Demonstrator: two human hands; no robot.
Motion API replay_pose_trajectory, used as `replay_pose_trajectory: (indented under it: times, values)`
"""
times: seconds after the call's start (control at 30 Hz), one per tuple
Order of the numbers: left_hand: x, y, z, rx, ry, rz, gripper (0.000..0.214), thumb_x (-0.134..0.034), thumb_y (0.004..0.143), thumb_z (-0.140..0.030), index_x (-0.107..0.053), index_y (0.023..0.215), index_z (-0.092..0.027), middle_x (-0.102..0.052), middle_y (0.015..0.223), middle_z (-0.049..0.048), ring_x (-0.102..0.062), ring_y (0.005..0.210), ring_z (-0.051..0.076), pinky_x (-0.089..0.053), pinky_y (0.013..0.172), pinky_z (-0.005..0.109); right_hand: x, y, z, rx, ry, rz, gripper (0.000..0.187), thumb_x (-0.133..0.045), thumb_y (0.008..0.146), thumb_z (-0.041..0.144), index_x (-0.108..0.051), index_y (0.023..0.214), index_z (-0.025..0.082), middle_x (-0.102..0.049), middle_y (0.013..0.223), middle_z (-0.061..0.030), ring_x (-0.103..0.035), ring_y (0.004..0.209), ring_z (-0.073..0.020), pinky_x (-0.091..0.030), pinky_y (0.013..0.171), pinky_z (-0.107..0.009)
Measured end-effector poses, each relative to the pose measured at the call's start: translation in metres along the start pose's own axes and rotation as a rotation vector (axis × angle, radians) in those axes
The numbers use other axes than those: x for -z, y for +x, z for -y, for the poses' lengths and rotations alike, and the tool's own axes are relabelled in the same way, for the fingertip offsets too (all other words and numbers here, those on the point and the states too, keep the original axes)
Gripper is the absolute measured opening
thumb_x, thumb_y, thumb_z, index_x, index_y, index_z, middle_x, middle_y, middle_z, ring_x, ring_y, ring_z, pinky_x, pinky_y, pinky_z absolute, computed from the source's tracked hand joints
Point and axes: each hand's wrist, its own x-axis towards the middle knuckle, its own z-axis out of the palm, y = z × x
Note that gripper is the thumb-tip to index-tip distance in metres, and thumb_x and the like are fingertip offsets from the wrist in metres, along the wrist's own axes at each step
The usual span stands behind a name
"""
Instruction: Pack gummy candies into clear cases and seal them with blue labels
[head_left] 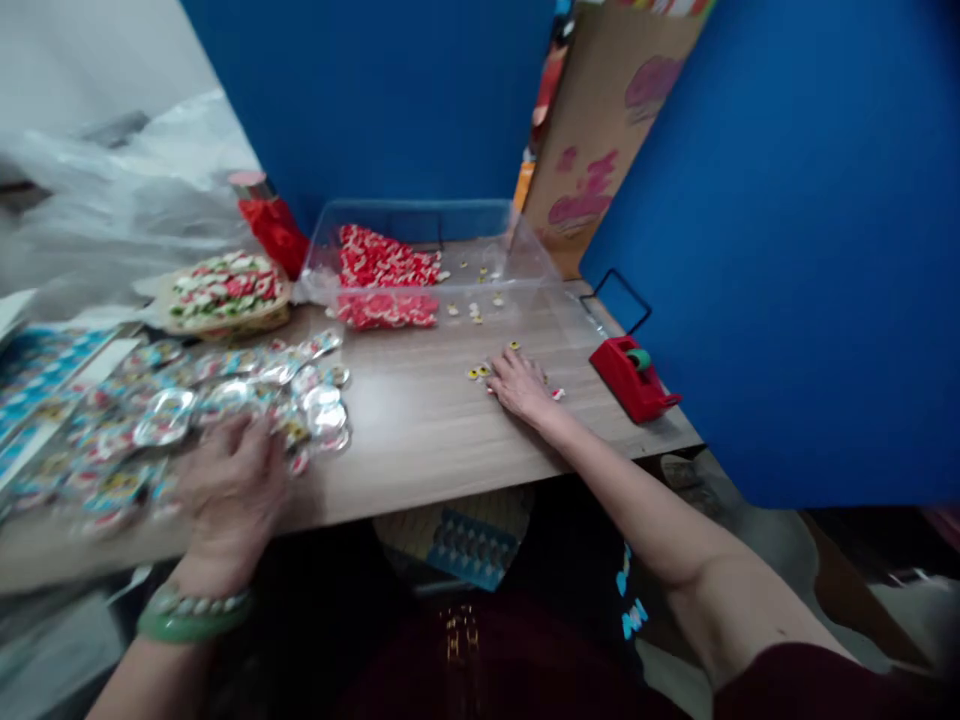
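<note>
On the left, my left hand point(232, 480) is at the near edge of a pile of shiny clear-and-silver small packs point(238, 395) with coloured contents. It is smeared by motion, so its fingers do not show clearly. A green bangle point(191, 618) and a bead bracelet circle that wrist. My right hand point(519, 388) rests low on the wooden table point(405, 440), fingers apart and pointing down over a few small pieces. Beside its fingertips lie small yellow pieces with dark centres point(478, 373), and a small red-and-white piece point(557, 394) lies by the hand's right side.
A clear plastic tray point(517, 290) at the back holds many red-and-white pieces point(382, 262) and several loose ones. A basket point(225, 295) of mixed pieces stands left, near a red-wrapped container point(274, 230). A red tape dispenser point(634, 380) stands right. Blue panels point(795, 250) border the table.
</note>
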Motion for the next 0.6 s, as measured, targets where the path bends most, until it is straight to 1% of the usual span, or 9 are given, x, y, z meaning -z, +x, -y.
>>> replay_pose_trajectory:
  times: [0.07, 0.13, 0.23, 0.3, 0.4, 0.43, 0.47, 0.53, 0.6]
  values:
    - [-0.002, -0.036, -0.005, -0.142, 0.125, -0.022, 0.021, -0.062, 0.086, -0.032, -0.071, 0.103, -0.022, -0.068, 0.117, 0.0158, -0.062, 0.108, 0.035, -0.046, 0.095, 0.049, -0.005, -0.021, 0.013, 0.053, -0.013, -0.028, 0.036, -0.042, 0.097, 0.034, -0.058, 0.126, 0.02, -0.05, 0.146, -0.0147, -0.045, 0.131, -0.0324, -0.033, 0.105, -0.051]
    - [0.0, -0.081, -0.011, -0.214, 0.168, -0.021, 0.021, -0.061, 0.089, -0.029, -0.072, 0.104, -0.021, -0.071, 0.111, 0.0144, -0.066, 0.098, 0.029, -0.049, 0.088, 0.042, -0.008, -0.036, 0.022, 0.088, -0.025, -0.07, 0.036, -0.043, 0.095, 0.032, -0.059, 0.124, 0.018, -0.056, 0.141, -0.0161, -0.048, 0.127, -0.0331, -0.033, 0.104, -0.053]
    - [0.01, -0.14, -0.011, -0.24, 0.239, 0.128, 0.019, -0.056, 0.095, -0.029, -0.073, 0.099, -0.021, -0.072, 0.108, 0.0119, -0.068, 0.085, 0.023, -0.049, 0.076, 0.035, -0.012, -0.042, 0.026, 0.176, -0.054, -0.162, 0.03, -0.043, 0.094, 0.033, -0.067, 0.102, 0.017, -0.061, 0.132, -0.0178, -0.056, 0.12, -0.036, -0.038, 0.099, -0.055]
    - [0.025, -0.167, 0.008, -0.062, 0.316, 0.164, 0.023, -0.052, 0.097, -0.03, -0.073, 0.101, -0.021, -0.072, 0.111, 0.0114, -0.067, 0.086, 0.022, -0.048, 0.077, 0.034, -0.015, -0.041, 0.026, 0.21, -0.022, -0.324, 0.033, -0.041, 0.096, 0.036, -0.068, 0.097, 0.018, -0.062, 0.131, -0.0184, -0.058, 0.117, -0.0396, -0.042, 0.094, -0.057]
    - [0.068, -0.192, 0.06, 0.441, 0.502, 0.075, 0.03, -0.045, 0.098, -0.03, -0.071, 0.106, -0.017, -0.07, 0.111, 0.0155, -0.065, 0.099, 0.028, -0.048, 0.086, 0.039, -0.016, -0.045, 0.034, 0.374, 0.132, -0.435, 0.031, -0.042, 0.098, 0.034, -0.064, 0.119, 0.027, -0.061, 0.134, -0.0116, -0.056, 0.126, -0.0398, -0.043, 0.1, -0.059]
    - [0.084, -0.198, 0.081, 0.628, 0.549, 0.062, 0.03, -0.046, 0.097, -0.029, -0.071, 0.107, -0.016, -0.069, 0.112, 0.0177, -0.064, 0.105, 0.032, -0.047, 0.089, 0.043, -0.015, -0.049, 0.039, 0.426, 0.175, -0.46, 0.032, -0.044, 0.098, 0.033, -0.062, 0.125, 0.03, -0.061, 0.135, -0.0098, -0.055, 0.128, -0.0397, -0.043, 0.101, -0.06]
    - [0.098, -0.203, 0.102, 0.797, 0.56, 0.095, 0.028, -0.049, 0.095, -0.029, -0.07, 0.107, -0.015, -0.067, 0.115, 0.0201, -0.061, 0.11, 0.036, -0.046, 0.091, 0.047, -0.014, -0.055, 0.046, 0.466, 0.208, -0.485, 0.033, -0.047, 0.097, 0.031, -0.06, 0.128, 0.032, -0.061, 0.135, -0.0087, -0.055, 0.129, -0.0397, -0.043, 0.103, -0.06]
    - [0.118, -0.21, 0.139, 1.084, 0.387, 0.204, 0.027, -0.064, 0.084, -0.027, -0.07, 0.106, -0.013, -0.066, 0.118, 0.0219, -0.058, 0.116, 0.041, -0.045, 0.093, 0.049, -0.012, -0.067, 0.064, 0.524, 0.25, -0.524, 0.034, -0.051, 0.095, 0.029, -0.061, 0.128, 0.032, -0.061, 0.135, -0.0082, -0.057, 0.127, -0.0387, -0.045, 0.103, -0.059]
    - [0.123, -0.213, 0.167, 1.152, 0.236, 0.291, 0.039, -0.072, 0.079, -0.029, -0.067, 0.114, -0.013, -0.07, 0.109, 0.0173, -0.064, 0.104, 0.034, -0.05, 0.085, 0.04, -0.012, -0.075, 0.082, 0.561, 0.268, -0.539, 0.031, -0.054, 0.094, 0.027, -0.064, 0.123, 0.029, -0.063, 0.133, -0.0092, -0.059, 0.125, -0.0358, -0.047, 0.103, -0.056]
